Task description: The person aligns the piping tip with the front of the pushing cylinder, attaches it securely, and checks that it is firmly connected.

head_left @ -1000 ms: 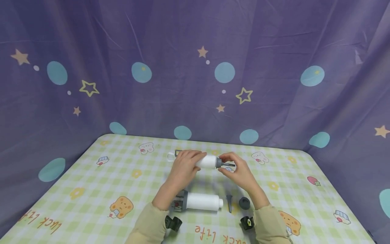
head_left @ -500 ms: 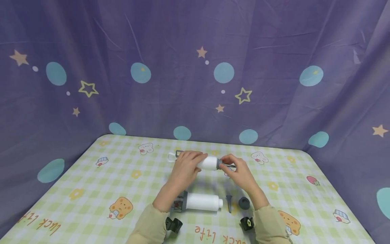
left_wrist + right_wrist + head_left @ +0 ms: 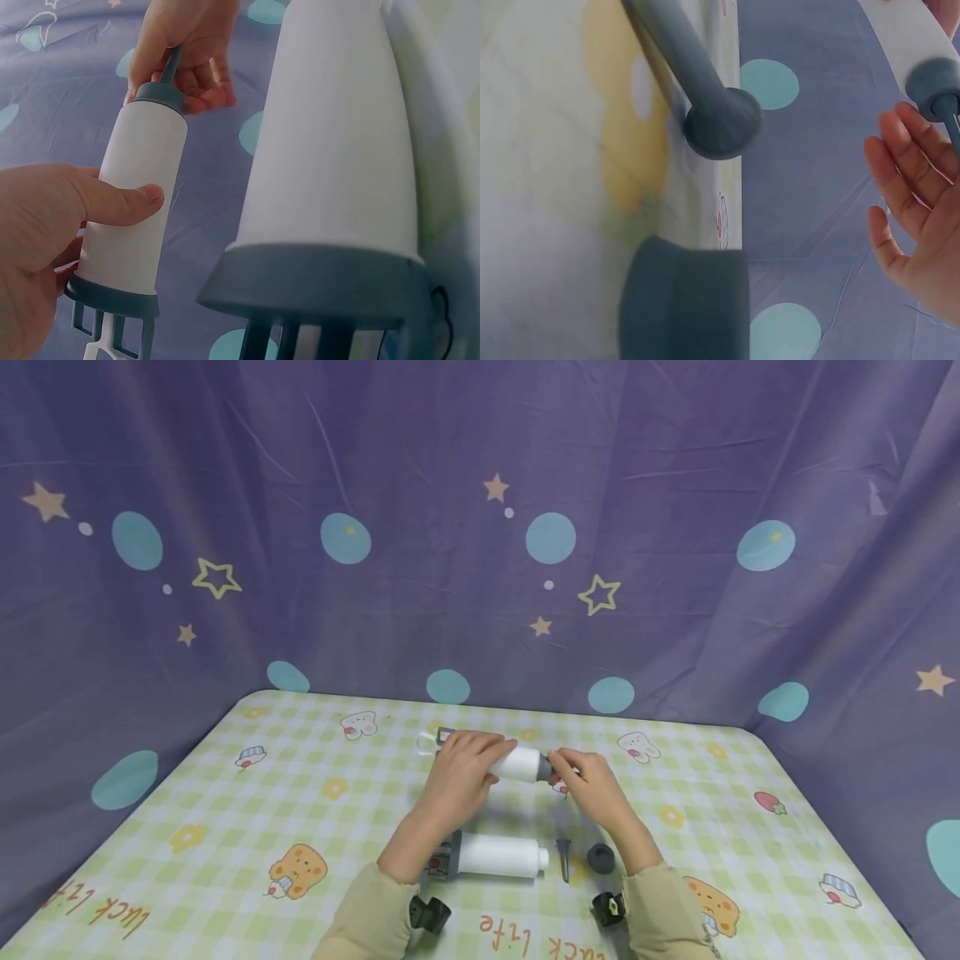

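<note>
My left hand (image 3: 459, 781) grips a white tube (image 3: 519, 763), its thumb laid across the barrel (image 3: 127, 247). The tube is held above the table, tilted slightly down to the right. At its left end are a dark open frame (image 3: 446, 737) and a pale loop handle (image 3: 426, 743). A grey nozzle cap (image 3: 160, 94) with a thin spout covers the right end. My right hand (image 3: 596, 785) pinches this cap at thumb and forefinger; its other fingers (image 3: 907, 169) are spread loosely. The hand hides most of the spout in the head view.
A second white tube (image 3: 498, 856) with a grey framed end lies nearer me. To its right are a loose grey nozzle (image 3: 565, 860) and a round dark cap (image 3: 601, 859). The checked tablecloth (image 3: 337, 835) meets a purple curtain (image 3: 450, 610) behind.
The tube has shifted slightly right, its nozzle end dipping. My right hand's thumb and fingers have turned over the nozzle cap, hiding more of the spout. The things on the table stay put.
</note>
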Demonstrator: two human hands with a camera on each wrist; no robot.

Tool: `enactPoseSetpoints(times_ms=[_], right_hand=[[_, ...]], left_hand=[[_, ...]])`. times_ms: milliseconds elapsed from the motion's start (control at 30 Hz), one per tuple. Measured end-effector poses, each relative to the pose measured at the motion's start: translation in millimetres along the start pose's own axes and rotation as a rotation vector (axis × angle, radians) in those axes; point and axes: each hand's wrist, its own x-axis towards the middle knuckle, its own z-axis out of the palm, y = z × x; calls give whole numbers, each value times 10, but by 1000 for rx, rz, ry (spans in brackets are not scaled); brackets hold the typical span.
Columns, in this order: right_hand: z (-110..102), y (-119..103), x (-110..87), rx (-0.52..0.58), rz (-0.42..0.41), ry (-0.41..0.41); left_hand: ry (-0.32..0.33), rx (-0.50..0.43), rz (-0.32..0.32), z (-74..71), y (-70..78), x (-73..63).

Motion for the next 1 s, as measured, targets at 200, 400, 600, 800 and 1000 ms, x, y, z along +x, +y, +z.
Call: enactPoseSetpoints(times_ms=[200, 400, 600, 800, 1000], right_hand=[[-9, -19, 2, 26, -44, 35], [-52, -97, -36, 98, -159, 15], [-121, -354, -69, 80, -212, 4], [-127, -394, -78, 83, -219, 19], [-124, -383, -82, 62, -214, 35]], left_hand=[[-10, -1, -13, 9, -12, -6], [25, -9, -11, 8, -42, -9], [30, -20, -11, 2, -51, -13], [22, -24, -12, 7, -55, -15], [19, -14, -3, 18, -66, -17]])
